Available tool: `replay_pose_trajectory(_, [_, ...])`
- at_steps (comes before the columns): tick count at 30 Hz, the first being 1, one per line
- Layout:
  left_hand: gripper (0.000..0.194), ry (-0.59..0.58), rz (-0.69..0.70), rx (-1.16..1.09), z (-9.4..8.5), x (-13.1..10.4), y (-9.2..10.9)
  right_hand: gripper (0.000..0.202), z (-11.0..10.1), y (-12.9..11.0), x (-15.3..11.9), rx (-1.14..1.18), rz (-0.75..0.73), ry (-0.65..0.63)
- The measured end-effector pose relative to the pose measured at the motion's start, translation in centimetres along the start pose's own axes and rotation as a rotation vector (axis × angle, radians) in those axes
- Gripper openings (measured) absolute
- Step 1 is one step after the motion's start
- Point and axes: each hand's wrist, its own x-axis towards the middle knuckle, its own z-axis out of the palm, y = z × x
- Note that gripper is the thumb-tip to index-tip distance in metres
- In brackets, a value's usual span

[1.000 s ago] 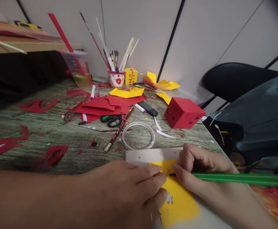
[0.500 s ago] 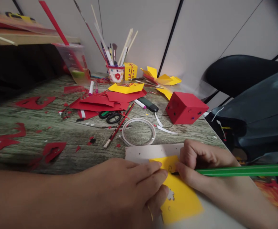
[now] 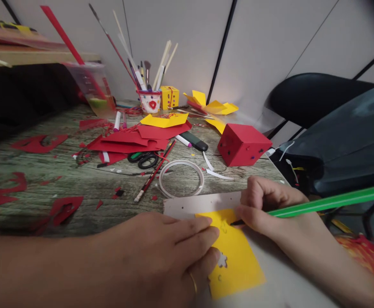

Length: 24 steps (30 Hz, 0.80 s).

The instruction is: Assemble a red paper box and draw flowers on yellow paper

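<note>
Yellow paper [image 3: 238, 265] with a cut-out flower-like hole and small drawn outlines lies on a white board [image 3: 187, 207]. My left hand [image 3: 174, 252], a ring on one finger, rests flat on the paper's left side with its fingers stretched out. On the right, my right hand [image 3: 264, 205] is closed around a long green pen-like tool [image 3: 331, 203]. Its dark tip touches or hovers just over the paper, beside a drawn outline near the top; which of the two I cannot tell.
Beyond the board lie a white tape ring [image 3: 181, 194], a pencil [image 3: 155, 172], black scissors [image 3: 147, 160] and red paper [image 3: 123, 141]. A red box [image 3: 243, 145] stands at right, a decorated cup [image 3: 150, 102] and plastic cup [image 3: 99, 96] farther back.
The green tool's back end has risen, and its dark tip now shows clear of my fingers. My right hand has shifted slightly up relative to the paper. The whole view has moved a little.
</note>
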Motion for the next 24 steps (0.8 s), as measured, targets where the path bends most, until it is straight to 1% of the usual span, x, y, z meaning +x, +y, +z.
replay_pose_trajectory(2, [0.028,-0.025,0.002,-0.056,-0.3,0.1,-0.7,0.028,-0.1,-0.1,0.2,0.02,0.0,0.013])
replay_pose_trajectory(6, [0.02,-0.201,0.038,-0.264,-1.2,0.5,-2.3,0.03,0.0,-0.5,0.1,-0.064,-0.036,-0.001])
replay_pose_trajectory(8, [0.016,-0.242,0.028,-0.33,-1.4,0.7,-2.8,0.027,0.1,-0.4,-0.1,-0.13,-0.068,-0.002])
replay_pose_trajectory(12, [0.014,-0.238,0.011,-0.323,-1.6,0.8,-3.0,0.024,0.2,-0.1,-0.4,-0.238,-0.137,0.003])
replay_pose_trajectory(19, [0.017,-0.253,0.04,-0.284,-1.7,0.9,-2.8,0.024,0.2,-0.1,-0.4,-0.228,-0.104,-0.073])
replay_pose_trajectory(24, [0.015,-0.275,0.046,-0.289,-1.7,0.9,-2.8,0.025,0.1,-0.2,-0.6,-0.244,-0.115,-0.076])
